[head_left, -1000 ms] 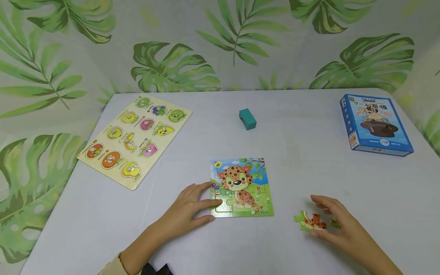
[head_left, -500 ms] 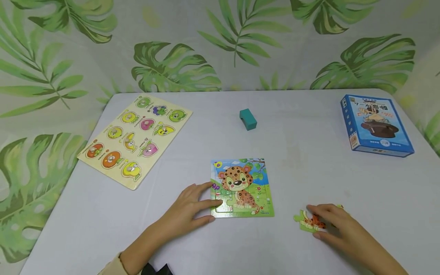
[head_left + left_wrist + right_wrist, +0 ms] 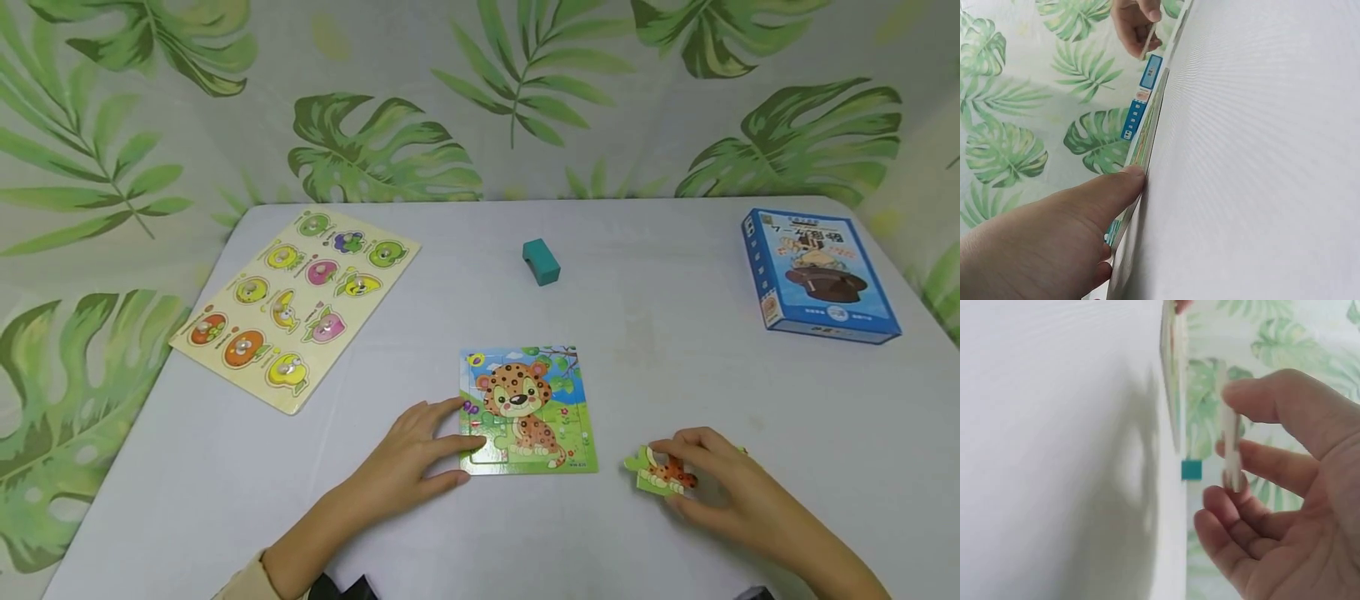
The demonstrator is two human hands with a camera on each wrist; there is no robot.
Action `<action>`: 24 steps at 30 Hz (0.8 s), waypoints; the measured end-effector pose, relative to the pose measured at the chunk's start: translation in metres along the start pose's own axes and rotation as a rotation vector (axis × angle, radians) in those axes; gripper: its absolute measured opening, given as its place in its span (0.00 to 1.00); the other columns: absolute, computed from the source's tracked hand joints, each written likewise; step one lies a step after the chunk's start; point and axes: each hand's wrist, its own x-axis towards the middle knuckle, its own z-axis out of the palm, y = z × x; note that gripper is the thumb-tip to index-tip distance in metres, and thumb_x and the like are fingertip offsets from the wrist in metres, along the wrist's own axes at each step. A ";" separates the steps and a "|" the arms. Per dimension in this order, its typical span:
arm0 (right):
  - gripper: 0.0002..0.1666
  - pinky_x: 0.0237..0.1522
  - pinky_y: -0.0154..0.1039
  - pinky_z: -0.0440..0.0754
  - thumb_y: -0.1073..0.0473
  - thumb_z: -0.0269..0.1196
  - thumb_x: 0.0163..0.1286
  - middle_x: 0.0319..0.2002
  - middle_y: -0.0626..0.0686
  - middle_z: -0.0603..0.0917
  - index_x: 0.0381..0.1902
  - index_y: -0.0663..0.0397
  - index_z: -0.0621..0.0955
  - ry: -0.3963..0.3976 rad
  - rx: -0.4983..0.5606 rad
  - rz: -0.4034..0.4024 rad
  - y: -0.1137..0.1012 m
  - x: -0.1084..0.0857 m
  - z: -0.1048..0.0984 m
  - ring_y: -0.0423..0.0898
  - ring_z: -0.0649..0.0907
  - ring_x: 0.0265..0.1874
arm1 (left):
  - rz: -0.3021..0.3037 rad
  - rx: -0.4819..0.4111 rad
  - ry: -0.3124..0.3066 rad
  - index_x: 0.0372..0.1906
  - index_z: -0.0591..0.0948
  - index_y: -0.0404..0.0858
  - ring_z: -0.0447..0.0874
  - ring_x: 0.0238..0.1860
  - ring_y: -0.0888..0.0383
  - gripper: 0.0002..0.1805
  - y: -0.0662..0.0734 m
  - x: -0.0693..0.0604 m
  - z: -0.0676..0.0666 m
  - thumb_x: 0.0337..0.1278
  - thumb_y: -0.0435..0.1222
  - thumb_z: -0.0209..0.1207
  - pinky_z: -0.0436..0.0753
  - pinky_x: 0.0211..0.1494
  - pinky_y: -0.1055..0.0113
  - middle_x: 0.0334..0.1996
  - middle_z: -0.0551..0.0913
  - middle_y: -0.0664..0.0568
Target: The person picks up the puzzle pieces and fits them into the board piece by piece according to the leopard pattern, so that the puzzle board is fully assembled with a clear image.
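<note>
A square jigsaw puzzle (image 3: 566, 408) with a leopard cub picture lies at the middle of the table; its lower left shows a pale gap. My left hand (image 3: 408, 454) rests at its left edge, fingers extended, one fingertip over the gap. In the left wrist view the thumb touches the board's edge. At the right, my right hand (image 3: 723, 479) pinches a spotted puzzle piece (image 3: 654, 480) between thumb and fingers. The right wrist view shows this puzzle piece (image 3: 1232, 447) edge-on, off the table. Behind the right hand, a small green bit (image 3: 742, 450) peeks out, mostly hidden.
A wooden fruit peg puzzle (image 3: 300, 292) lies at the back left. A teal block (image 3: 542, 262) stands behind the jigsaw. The blue game box (image 3: 821, 275) sits at the back right, near the table's edge. Leafy cloth hangs behind the table.
My right hand has closed its fingers on the spotted puzzle piece, lifted it and moved it slightly left. My left hand has stayed on the jigsaw.
</note>
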 end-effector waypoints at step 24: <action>0.27 0.39 0.34 0.68 0.59 0.67 0.54 0.44 0.45 0.70 0.54 0.54 0.76 -0.157 0.169 -0.273 -0.044 0.087 0.054 0.41 0.67 0.41 | 0.094 0.067 0.033 0.50 0.76 0.42 0.58 0.63 0.56 0.21 0.009 0.004 0.005 0.50 0.44 0.58 0.55 0.64 0.54 0.60 0.66 0.52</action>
